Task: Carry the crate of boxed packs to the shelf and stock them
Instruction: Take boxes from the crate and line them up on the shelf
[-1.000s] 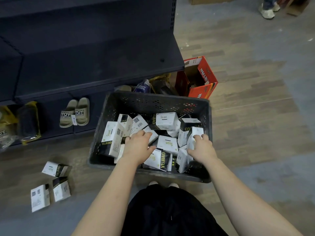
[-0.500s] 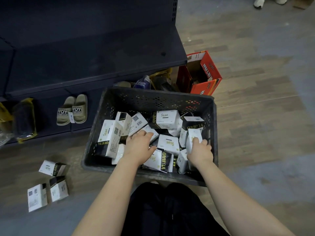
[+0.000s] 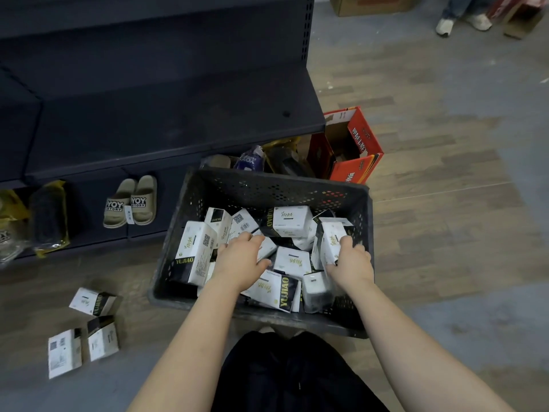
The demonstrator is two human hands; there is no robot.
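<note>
Inside the crate (image 3: 267,188), the right hand (image 3: 350,263) gripped an upright pack (image 3: 332,242) at its right wall; the left hand (image 3: 240,258) lay on middle packs (image 3: 292,260), grasp unclear.

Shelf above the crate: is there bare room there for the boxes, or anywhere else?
The dark shelf board over the slippers looks bare from back panel to front edge. The wood floor right of the crate is free too. Crowded: the crate's jumbled packs, and the floor at its left, where three loose packs lie.

Head view, steeply down, close.
</note>
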